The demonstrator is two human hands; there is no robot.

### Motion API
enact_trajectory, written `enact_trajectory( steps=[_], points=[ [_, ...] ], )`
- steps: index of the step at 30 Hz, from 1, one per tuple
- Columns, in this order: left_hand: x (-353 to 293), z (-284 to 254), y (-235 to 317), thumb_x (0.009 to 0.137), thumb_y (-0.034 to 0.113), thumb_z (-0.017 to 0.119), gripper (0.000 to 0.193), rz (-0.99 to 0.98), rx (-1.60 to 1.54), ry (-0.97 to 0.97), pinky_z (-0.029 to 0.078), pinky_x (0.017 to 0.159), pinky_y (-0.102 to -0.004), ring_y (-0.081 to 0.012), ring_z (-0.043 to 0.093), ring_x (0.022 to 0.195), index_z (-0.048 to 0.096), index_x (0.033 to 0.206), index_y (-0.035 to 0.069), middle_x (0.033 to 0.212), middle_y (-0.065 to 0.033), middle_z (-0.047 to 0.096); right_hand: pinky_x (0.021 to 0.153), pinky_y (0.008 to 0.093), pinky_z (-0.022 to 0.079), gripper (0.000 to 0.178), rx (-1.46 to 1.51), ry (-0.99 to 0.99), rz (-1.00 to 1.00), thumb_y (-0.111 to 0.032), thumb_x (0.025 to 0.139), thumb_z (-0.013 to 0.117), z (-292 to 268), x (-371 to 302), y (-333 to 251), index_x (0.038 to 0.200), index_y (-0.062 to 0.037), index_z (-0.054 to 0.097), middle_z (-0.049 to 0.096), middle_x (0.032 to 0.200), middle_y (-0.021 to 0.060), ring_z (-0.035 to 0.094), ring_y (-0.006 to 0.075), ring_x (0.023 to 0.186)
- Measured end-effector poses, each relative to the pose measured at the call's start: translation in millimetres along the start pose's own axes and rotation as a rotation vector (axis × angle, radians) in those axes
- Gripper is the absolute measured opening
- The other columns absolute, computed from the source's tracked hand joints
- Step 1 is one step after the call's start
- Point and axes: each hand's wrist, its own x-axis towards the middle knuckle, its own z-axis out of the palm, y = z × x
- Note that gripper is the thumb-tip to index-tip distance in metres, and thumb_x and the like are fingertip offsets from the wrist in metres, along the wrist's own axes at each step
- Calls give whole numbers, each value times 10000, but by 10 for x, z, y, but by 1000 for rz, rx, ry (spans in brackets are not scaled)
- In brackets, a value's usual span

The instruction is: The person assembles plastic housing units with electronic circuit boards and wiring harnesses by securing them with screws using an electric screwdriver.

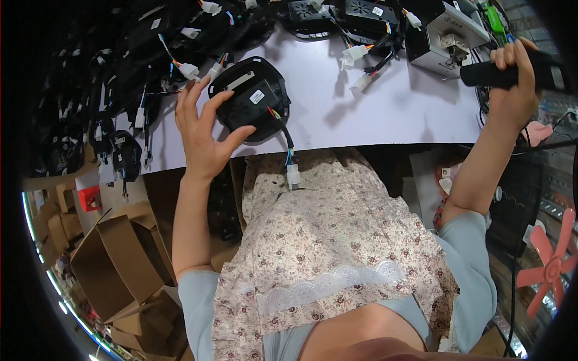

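My left hand (205,123) spans the left edge of a rounded black plastic housing (250,84) on the white table. The thumb and index finger bend over that housing, and the other fingers lie along its upper left side. It has a pale label and a short wire lead that ends in a white plug connector (293,175), hanging over the table's front edge above my apron. At the far right, my right hand (518,69) is raised with its fingers wrapped round a long black handheld object (548,73), whose exact kind I cannot make out.
A silver metal box (442,45) stands at the table's back right, close to the black object. Several more black housings (370,21) with wire leads and white connectors (355,54) lie along the back and left of the white table (385,120). Cardboard boxes (120,259) stand below left; a pink fan (551,268), lower right.
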Motion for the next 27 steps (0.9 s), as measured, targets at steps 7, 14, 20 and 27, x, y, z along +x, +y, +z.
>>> enact_trajectory(
  steps=[7,14,20,27],
  points=[
    [76,264,88,689,299,907,556,43,-176,-95,316,1161,-476,-376,394,1416,698,1152,73,1516,-157,450,712,328,340,212,408,-272,154,-190,1016,541,623,-634,-37,1199,-86,557,443,794,-7,436,126,684],
    [70,397,422,683,307,913,520,72,-118,35,345,1114,-458,-366,416,1360,713,1098,64,1472,-165,467,701,280,514,300,148,-251,69,-56,869,751,1366,-811,278,1106,-2,576,639,845,27,624,120,766],
    [12,414,436,681,334,919,530,-57,-200,-14,355,1091,-458,-350,435,1322,712,1088,65,1444,-148,482,692,254,481,289,47,-323,-22,-24,881,749,1546,-778,623,1115,-25,580,614,874,3,590,81,768],
    [-6,432,433,675,358,923,549,-76,-194,4,341,1091,-456,-338,439,1314,709,1084,59,1432,-133,488,622,221,470,266,73,-340,-119,32,893,737,1677,-816,703,1119,-11,602,620,840,-13,592,63,709]
  ],
)
